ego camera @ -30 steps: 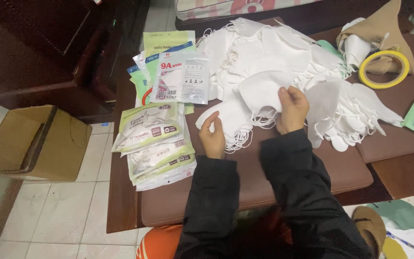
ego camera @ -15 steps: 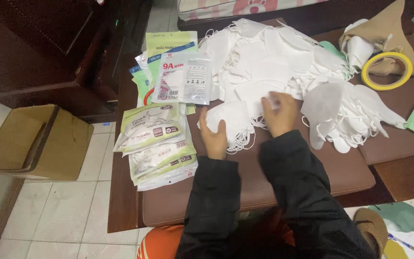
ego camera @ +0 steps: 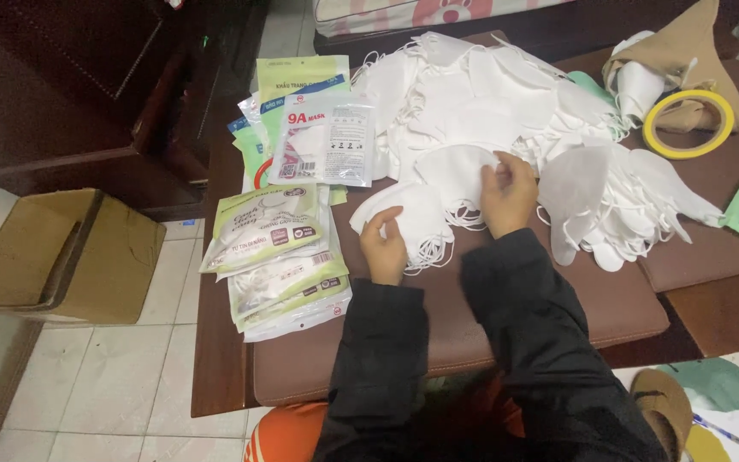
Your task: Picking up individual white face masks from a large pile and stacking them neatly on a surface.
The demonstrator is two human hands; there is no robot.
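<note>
Brown padded tabletop (ego camera: 558, 316) carries a white mask pile (ego camera: 506, 103). Below the pile, left hand (ego camera: 384, 248) and right hand (ego camera: 509, 195) each pinch a white mask (ego camera: 408, 214).

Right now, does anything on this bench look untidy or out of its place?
Yes. The white face masks lie in a loose heap, ear loops tangled. Both hands rest on masks at its near edge. The packet stacks lean unevenly.

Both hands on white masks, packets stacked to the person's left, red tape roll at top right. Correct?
Not quite: the head view shows the tape roll is yellow, not red. The rest holds: left hand and right hand are on white masks, with packets stacked to the left.
</note>
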